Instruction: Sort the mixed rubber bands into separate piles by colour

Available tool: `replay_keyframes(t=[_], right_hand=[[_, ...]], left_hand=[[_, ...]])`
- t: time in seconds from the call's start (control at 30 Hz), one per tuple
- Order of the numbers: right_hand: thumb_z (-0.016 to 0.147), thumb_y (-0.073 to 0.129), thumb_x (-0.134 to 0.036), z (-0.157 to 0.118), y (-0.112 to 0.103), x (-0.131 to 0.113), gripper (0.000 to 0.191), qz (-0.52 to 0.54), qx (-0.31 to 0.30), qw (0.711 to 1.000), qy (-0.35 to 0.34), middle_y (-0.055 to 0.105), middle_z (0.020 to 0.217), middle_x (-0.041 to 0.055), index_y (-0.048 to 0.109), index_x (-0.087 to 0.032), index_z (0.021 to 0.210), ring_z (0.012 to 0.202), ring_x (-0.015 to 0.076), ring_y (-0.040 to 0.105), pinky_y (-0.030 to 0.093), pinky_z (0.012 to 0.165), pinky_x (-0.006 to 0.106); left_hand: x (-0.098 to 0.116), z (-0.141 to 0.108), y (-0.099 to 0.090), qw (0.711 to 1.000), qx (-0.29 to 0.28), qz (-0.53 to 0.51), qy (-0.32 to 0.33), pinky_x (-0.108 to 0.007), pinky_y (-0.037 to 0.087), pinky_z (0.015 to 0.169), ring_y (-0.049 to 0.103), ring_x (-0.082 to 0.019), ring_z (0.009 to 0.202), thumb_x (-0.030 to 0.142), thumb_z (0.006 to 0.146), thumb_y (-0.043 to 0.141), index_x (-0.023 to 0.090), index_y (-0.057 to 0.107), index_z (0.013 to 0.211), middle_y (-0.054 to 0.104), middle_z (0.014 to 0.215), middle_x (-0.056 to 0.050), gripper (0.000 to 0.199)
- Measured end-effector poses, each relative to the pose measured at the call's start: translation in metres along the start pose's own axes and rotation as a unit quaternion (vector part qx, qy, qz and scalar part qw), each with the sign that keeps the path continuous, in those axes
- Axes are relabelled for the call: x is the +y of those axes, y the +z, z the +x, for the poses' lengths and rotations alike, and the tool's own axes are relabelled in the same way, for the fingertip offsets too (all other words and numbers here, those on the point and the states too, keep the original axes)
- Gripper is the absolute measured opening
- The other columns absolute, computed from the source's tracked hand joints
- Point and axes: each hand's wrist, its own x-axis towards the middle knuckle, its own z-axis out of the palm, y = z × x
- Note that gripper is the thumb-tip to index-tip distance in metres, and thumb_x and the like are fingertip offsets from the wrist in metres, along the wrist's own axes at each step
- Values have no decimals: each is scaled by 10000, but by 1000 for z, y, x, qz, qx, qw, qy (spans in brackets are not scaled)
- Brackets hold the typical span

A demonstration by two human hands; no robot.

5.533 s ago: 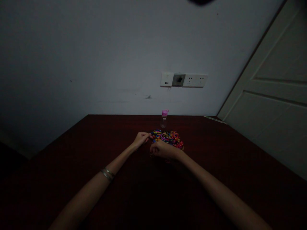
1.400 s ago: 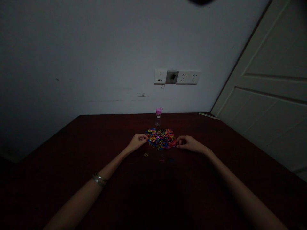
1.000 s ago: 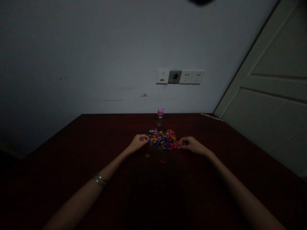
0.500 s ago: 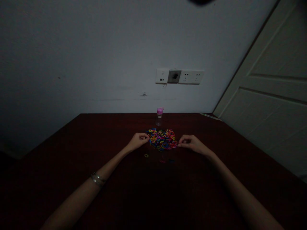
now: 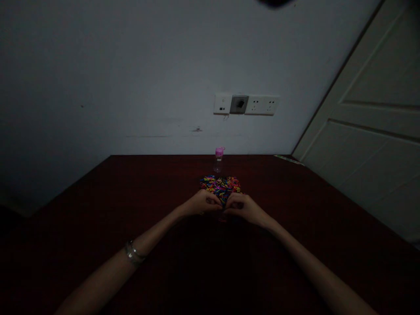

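A pile of small, brightly coloured rubber bands (image 5: 220, 183) lies on the dark table (image 5: 144, 183). At its near edge my left hand (image 5: 204, 203) is closed, thumb and fingers bent toward each other. My right hand (image 5: 243, 207) faces it from the other side in a similar pinch, the fingertips almost meeting. Whatever the fingertips hold is too small and dark to make out. A loose pinkish band (image 5: 222, 220) lies just below the hands. Part of the pile's near side is hidden behind them.
Behind the pile stands a clear bottle (image 5: 218, 164) with a pink cap. A thin pale strip (image 5: 288, 160) lies along the back right table edge. Wall sockets (image 5: 259, 105) are above the table, and a panelled door (image 5: 367, 118) is at the right.
Both hands have come inward and slightly nearer me, from the pile's left and right sides to its near edge. They now cover some of the loose bands in front.
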Motion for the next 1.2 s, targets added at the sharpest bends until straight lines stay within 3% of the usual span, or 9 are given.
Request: replay_keyframes(t=[0.3,0.5,0.63,0.83,0.93,1.2], right_hand=[[732,593,-367,0,0,5,201,-14,-2,1000,12,563,731,17,625,-170,711,651,115,491,388,598,235],[733,577,-390,-2,-19,18,229,-33,4,999,37,549,716,14,628,-167,747,632,115,478,383,571,230],[713,588,-392,-7,-37,36,242,-63,5,995,76,567,732,27,625,-155,749,624,118,480,388,568,237],[699,598,-361,-10,-47,49,233,-74,-24,992,97,584,744,34,633,-153,797,636,124,497,404,581,242],[700,595,-350,-10,-46,48,243,-75,-38,992,96,577,745,32,635,-153,837,639,125,499,406,577,240],[754,537,-330,-9,-35,57,204,-107,-42,991,65,565,750,28,647,-178,834,651,123,509,392,578,224]], left_hand=[[3,-1,-4,999,-39,11,-18,-157,295,448,396,-50,481,278,696,571,87,654,761,530,556,16,219],[3,-6,-31,993,-89,62,-43,-160,300,467,433,-60,501,233,674,569,114,659,735,546,554,19,161],[-6,-10,-51,990,-106,67,-68,-170,308,472,452,-71,511,227,650,580,112,661,728,570,572,8,160],[-27,-7,-54,984,-138,66,-91,-173,308,472,451,-70,502,244,643,580,126,662,734,573,576,7,170],[-32,-6,-55,986,-124,63,-90,-175,301,471,443,-71,498,257,647,575,127,661,760,557,559,12,193],[-38,-6,-62,995,-10,24,-92,-182,289,464,393,-68,479,287,651,564,85,649,777,499,511,19,253]])
